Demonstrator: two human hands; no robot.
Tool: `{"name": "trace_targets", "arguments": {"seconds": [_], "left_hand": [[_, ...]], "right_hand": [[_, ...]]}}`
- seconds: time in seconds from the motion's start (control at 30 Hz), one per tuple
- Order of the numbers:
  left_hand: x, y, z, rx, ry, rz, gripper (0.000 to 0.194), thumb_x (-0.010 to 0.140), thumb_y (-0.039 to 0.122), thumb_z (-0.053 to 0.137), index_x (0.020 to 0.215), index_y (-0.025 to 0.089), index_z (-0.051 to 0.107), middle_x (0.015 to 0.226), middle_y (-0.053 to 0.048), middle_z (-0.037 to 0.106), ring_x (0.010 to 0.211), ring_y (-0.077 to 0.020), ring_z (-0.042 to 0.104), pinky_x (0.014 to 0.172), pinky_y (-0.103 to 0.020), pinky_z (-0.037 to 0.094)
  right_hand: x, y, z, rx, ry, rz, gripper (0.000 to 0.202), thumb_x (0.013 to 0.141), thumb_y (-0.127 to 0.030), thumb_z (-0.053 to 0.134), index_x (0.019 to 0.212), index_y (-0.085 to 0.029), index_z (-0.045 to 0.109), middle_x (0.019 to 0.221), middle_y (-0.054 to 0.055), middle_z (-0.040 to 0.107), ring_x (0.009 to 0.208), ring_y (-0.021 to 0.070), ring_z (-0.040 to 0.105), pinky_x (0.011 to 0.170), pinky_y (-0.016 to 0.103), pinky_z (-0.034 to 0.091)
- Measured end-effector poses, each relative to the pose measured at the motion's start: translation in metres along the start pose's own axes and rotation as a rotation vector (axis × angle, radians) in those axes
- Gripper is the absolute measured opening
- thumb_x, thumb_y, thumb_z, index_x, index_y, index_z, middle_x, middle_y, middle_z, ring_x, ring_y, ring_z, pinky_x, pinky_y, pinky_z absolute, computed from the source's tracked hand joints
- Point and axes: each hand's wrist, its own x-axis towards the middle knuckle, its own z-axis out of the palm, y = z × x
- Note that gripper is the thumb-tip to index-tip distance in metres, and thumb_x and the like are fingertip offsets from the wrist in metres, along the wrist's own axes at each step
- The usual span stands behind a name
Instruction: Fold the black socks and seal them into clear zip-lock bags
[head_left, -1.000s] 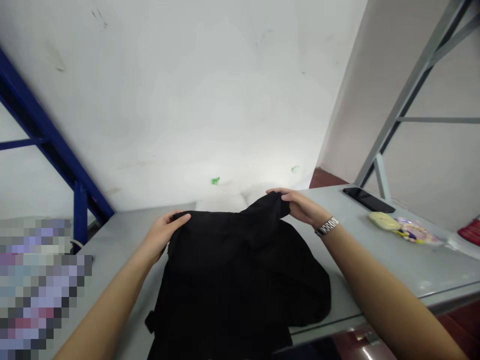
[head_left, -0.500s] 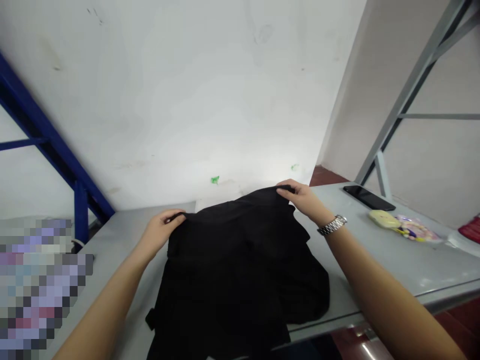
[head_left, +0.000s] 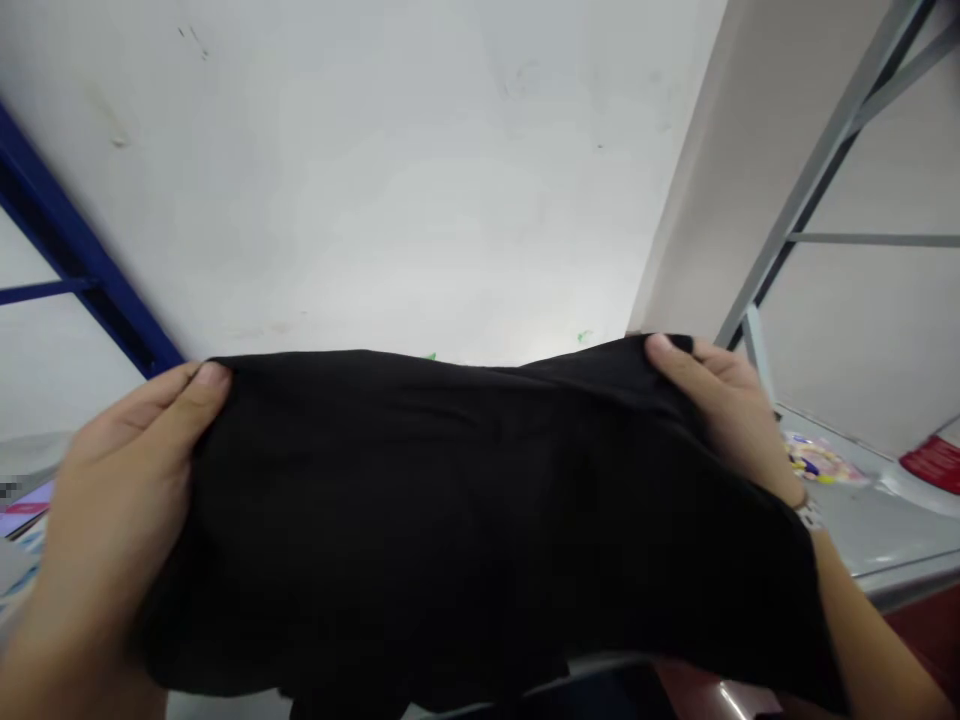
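A piece of black cloth (head_left: 480, 520), perhaps a garment, stretches between my two hands and fills the lower middle of the view. My left hand (head_left: 142, 450) pinches its upper left corner, thumb on top. At the upper right corner my right hand (head_left: 720, 400) grips the edge between thumb and fingers. A metal-band watch (head_left: 810, 513) on my right wrist is partly covered by the cloth. The cloth is raised close to me and its lower part hangs out of view; its exact kind cannot be made out.
A grey table (head_left: 877, 530) lies behind and below the cloth. On its right is a small colourful item in clear wrap (head_left: 821, 460), near a red object (head_left: 934, 463). A blue frame (head_left: 90, 250) stands left, a grey metal frame (head_left: 810, 190) right, a white wall (head_left: 450, 180) ahead.
Both hands have lifted the black cloth off the table towards me and moved farther apart, drawing its top edge wide. The phone on the table is now hidden.
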Motion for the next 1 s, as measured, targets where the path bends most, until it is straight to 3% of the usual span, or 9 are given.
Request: {"name": "trace_targets", "arguments": {"seconds": [0.13,0.27,0.37,0.53,0.63,0.73,0.87,0.93,1.0], "left_hand": [[0.016,-0.041,0.008,0.163,-0.313,-0.230,0.042,0.071,0.047,0.067,0.102,0.020,0.065,0.069,0.003,0.068,0.060,-0.0163,0.063,0.052,-0.022,0.049],[0.010,-0.100,0.011,0.328,-0.647,-0.446,0.074,0.066,0.053,0.068,0.130,0.022,0.045,0.104,-0.009,0.069,0.094,-0.0281,0.066,0.071,-0.033,0.054],[0.005,-0.128,0.007,0.345,-0.749,-0.243,0.069,0.068,0.048,0.067,0.130,0.025,0.046,0.129,-0.008,0.056,0.117,-0.0281,0.053,0.094,-0.038,0.046],[0.012,-0.142,0.004,0.503,-0.590,0.108,0.044,0.079,0.048,0.051,0.112,0.022,0.061,0.123,-0.010,0.057,0.116,-0.0301,0.052,0.096,-0.045,0.043],[-0.003,-0.135,0.006,0.753,-0.557,0.403,0.040,0.085,0.045,0.045,0.110,0.022,0.065,0.129,-0.013,0.051,0.118,-0.0335,0.048,0.098,-0.051,0.038],[-0.032,-0.123,0.008,0.844,-0.776,0.556,0.040,0.088,0.048,0.043,0.121,0.031,0.058,0.141,-0.007,0.043,0.130,-0.0328,0.036,0.105,-0.054,0.029],[-0.061,-0.121,0.005,0.878,-1.189,0.468,0.072,0.079,0.060,0.052,0.141,0.042,0.022,0.151,-0.002,0.025,0.136,-0.0350,0.022,0.104,-0.060,0.025],[-0.067,-0.127,0.000,0.895,-1.196,0.439,0.075,0.079,0.059,0.053,0.142,0.041,0.016,0.152,-0.003,0.021,0.137,-0.0355,0.019,0.104,-0.062,0.023],[-0.068,-0.133,-0.007,0.894,-1.143,0.436,0.067,0.084,0.052,0.050,0.142,0.041,0.018,0.151,-0.002,0.020,0.137,-0.0338,0.019,0.105,-0.061,0.024]], "right_hand": [[0.008,0.046,0.002,-0.219,-0.181,0.339,0.031,0.075,-0.048,0.063,0.085,-0.019,0.066,0.076,0.002,0.063,0.063,0.0130,0.056,0.056,0.024,0.044],[-0.012,0.097,-0.004,-0.320,-0.359,0.514,0.062,0.075,-0.048,0.062,0.128,-0.021,0.048,0.083,0.004,0.063,0.064,0.0147,0.056,0.055,0.027,0.045],[-0.029,0.109,-0.014,-0.241,-0.502,0.464,0.077,0.071,-0.034,0.068,0.139,-0.027,0.032,0.083,-0.001,0.060,0.067,0.0135,0.057,0.064,0.028,0.048],[-0.028,0.112,-0.033,-0.112,-0.442,0.365,0.065,0.078,-0.031,0.058,0.137,-0.030,0.030,0.094,0.002,0.059,0.082,0.0182,0.061,0.076,0.036,0.051],[-0.030,0.120,-0.039,-0.456,-0.256,0.193,0.058,0.079,-0.032,0.055,0.133,-0.021,0.036,0.102,0.009,0.055,0.088,0.0231,0.058,0.080,0.044,0.050],[-0.047,0.114,-0.034,-0.759,-0.142,-0.122,0.049,0.085,-0.033,0.047,0.131,-0.020,0.040,0.114,0.012,0.050,0.107,0.0253,0.050,0.095,0.048,0.042],[-0.080,0.093,-0.018,-0.834,-0.673,-0.156,0.043,0.089,-0.041,0.047,0.130,-0.030,0.045,0.127,0.007,0.048,0.117,0.0225,0.045,0.103,0.042,0.038],[-0.091,0.091,-0.016,-0.868,-0.867,-0.100,0.044,0.087,-0.045,0.049,0.128,-0.032,0.050,0.129,0.006,0.049,0.119,0.0243,0.044,0.103,0.044,0.037],[-0.097,0.094,-0.022,-0.877,-0.921,-0.067,0.048,0.086,-0.047,0.050,0.131,-0.031,0.048,0.132,0.007,0.048,0.123,0.0260,0.041,0.105,0.047,0.035]]}}
